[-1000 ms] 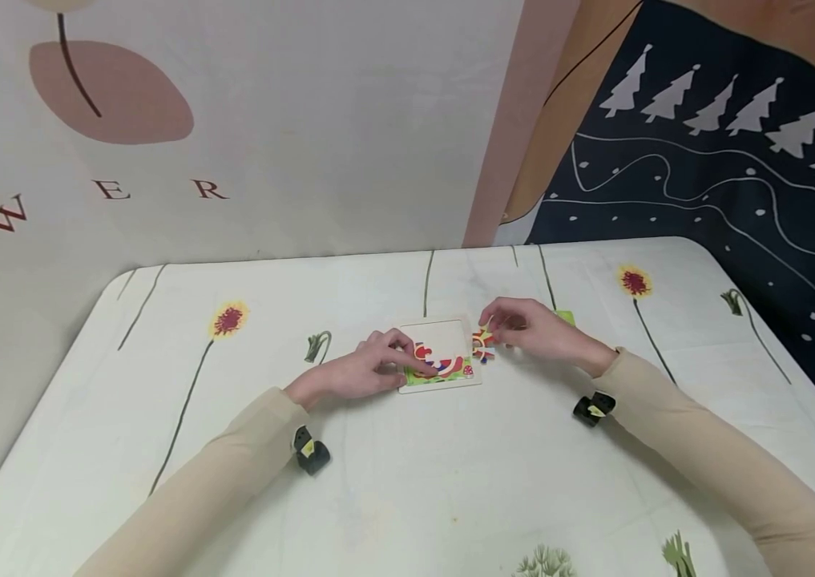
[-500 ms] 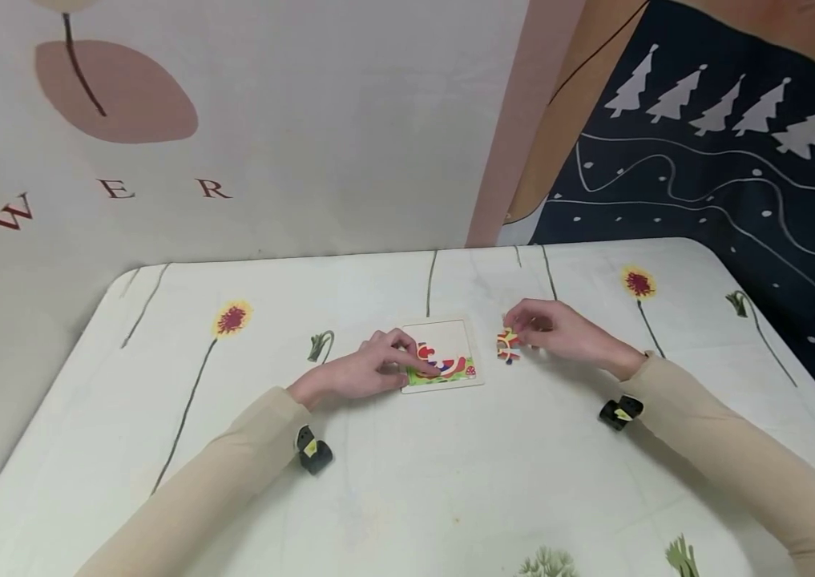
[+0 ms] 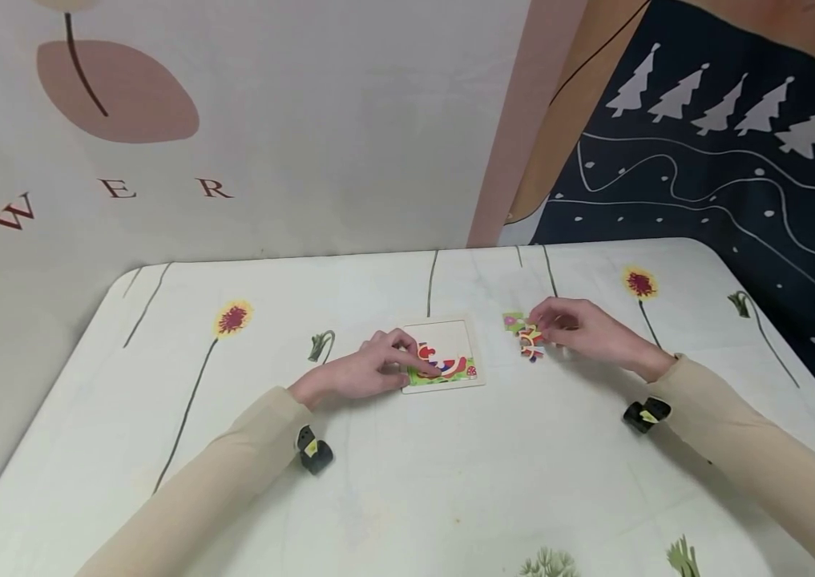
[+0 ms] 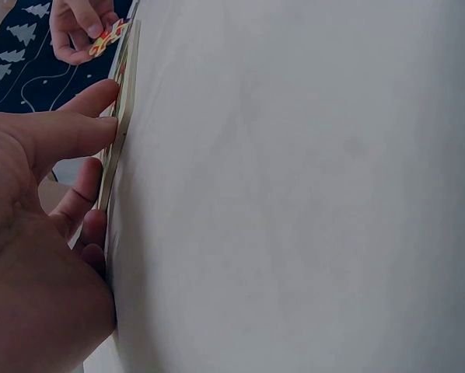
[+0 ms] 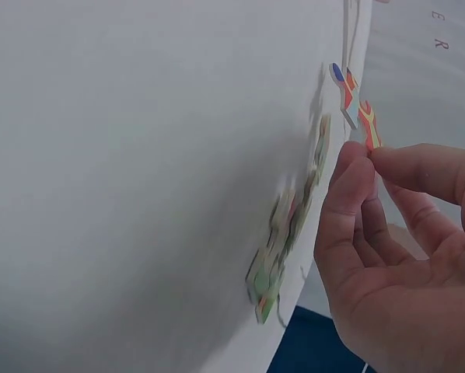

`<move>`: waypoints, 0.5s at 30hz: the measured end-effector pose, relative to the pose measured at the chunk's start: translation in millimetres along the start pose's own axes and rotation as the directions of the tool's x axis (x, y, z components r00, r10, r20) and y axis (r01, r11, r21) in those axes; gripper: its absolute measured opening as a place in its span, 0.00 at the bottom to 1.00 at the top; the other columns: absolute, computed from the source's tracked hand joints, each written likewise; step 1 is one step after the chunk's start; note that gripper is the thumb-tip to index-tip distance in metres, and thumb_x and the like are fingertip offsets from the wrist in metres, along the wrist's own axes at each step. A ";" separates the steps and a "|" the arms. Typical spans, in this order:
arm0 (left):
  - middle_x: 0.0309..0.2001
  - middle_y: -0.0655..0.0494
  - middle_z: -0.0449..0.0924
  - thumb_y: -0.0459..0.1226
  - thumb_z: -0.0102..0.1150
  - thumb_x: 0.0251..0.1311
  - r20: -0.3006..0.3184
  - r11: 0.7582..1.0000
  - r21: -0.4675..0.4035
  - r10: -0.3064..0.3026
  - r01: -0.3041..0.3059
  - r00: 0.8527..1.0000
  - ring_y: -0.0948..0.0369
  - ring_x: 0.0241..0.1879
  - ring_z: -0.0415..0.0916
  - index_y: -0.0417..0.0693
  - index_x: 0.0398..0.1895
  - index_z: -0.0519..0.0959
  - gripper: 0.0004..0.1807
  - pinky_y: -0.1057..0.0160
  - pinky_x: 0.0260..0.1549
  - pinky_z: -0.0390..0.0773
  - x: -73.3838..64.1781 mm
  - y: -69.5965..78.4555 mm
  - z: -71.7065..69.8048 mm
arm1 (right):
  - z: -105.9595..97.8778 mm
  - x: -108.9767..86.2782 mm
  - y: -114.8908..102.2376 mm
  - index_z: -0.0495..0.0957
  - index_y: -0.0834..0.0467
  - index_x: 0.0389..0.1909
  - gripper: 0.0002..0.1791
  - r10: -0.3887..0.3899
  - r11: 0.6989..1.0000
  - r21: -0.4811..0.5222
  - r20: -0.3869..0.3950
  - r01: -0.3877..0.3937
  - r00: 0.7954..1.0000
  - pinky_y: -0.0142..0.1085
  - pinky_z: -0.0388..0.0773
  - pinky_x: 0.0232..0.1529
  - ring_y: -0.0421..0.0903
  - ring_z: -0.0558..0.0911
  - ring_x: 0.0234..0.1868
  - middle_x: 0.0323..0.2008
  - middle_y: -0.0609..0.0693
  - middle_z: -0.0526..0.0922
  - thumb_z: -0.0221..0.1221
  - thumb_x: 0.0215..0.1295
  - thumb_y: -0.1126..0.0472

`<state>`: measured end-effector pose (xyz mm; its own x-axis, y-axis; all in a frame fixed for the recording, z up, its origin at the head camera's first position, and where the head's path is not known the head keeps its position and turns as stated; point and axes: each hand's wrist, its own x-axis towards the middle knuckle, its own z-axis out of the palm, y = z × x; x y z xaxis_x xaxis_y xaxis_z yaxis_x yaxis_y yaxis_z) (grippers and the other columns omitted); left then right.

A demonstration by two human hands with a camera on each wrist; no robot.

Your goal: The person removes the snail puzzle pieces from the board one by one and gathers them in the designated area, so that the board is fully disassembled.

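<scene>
Pinching a puzzle piece [image 3: 531, 344] right of centre, the right hand [image 3: 586, 328] has moved away from the mid-frame board [image 3: 445, 331], so placement seems pending. The left hand [image 3: 360, 373], index finger extended, touches the board.

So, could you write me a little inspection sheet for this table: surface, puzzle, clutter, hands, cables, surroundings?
Surface: white tablecloth, printed with flowers.
Puzzle: puzzle board partly filled, its far part bare; loose pieces lie on the tablecloth near the right hand.
Clutter: nothing seen besides those pieces.
Hands: left hand touches the puzzle board; right hand pinches a colourful puzzle piece.
Cables: nothing seen on the table.
Surroundings: pale backdrop with lettering; dark cloth with white trees.
</scene>
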<state>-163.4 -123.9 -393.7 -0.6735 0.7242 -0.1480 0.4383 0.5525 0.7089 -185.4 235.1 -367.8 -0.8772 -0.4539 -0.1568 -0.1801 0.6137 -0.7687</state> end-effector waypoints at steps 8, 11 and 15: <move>0.50 0.56 0.66 0.31 0.53 0.66 0.002 1.000 -0.004 -0.006 0.006 1.000 0.57 0.47 0.58 0.61 0.56 0.84 0.21 0.58 0.51 0.57 -0.1 1.4 -0.3 | -6.1 -1.6 6.1 0.77 0.64 0.52 0.13 0.032 0.999 0.006 0.000 -0.032 0.999 0.32 0.75 0.34 0.45 0.79 0.36 0.43 0.59 0.80 0.55 0.69 0.70; 0.50 0.56 0.67 0.31 0.53 0.66 0.000 1.000 -0.003 -0.005 0.005 1.000 0.57 0.47 0.58 0.61 0.56 0.84 0.21 0.58 0.50 0.57 -0.1 1.4 -0.3 | -6.9 -1.7 8.3 0.77 0.64 0.51 0.12 0.044 0.999 0.005 -0.001 -0.044 0.999 0.32 0.74 0.33 0.44 0.78 0.35 0.42 0.60 0.80 0.54 0.69 0.70; 0.50 0.56 0.67 0.31 0.53 0.66 0.001 1.000 -0.004 -0.002 0.002 1.000 0.57 0.47 0.58 0.62 0.56 0.84 0.21 0.58 0.50 0.57 0.1 1.2 -0.2 | -7.9 -2.0 11.7 0.78 0.64 0.50 0.11 0.040 0.999 -0.003 0.000 -0.040 0.999 0.32 0.75 0.34 0.42 0.79 0.35 0.42 0.60 0.80 0.55 0.69 0.70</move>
<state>-163.1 -123.2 -392.7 -0.6738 0.7236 -0.1496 0.4346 0.5518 0.7118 -189.3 248.3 -371.6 -0.8837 -0.4289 -0.1874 -0.1463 0.6335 -0.7598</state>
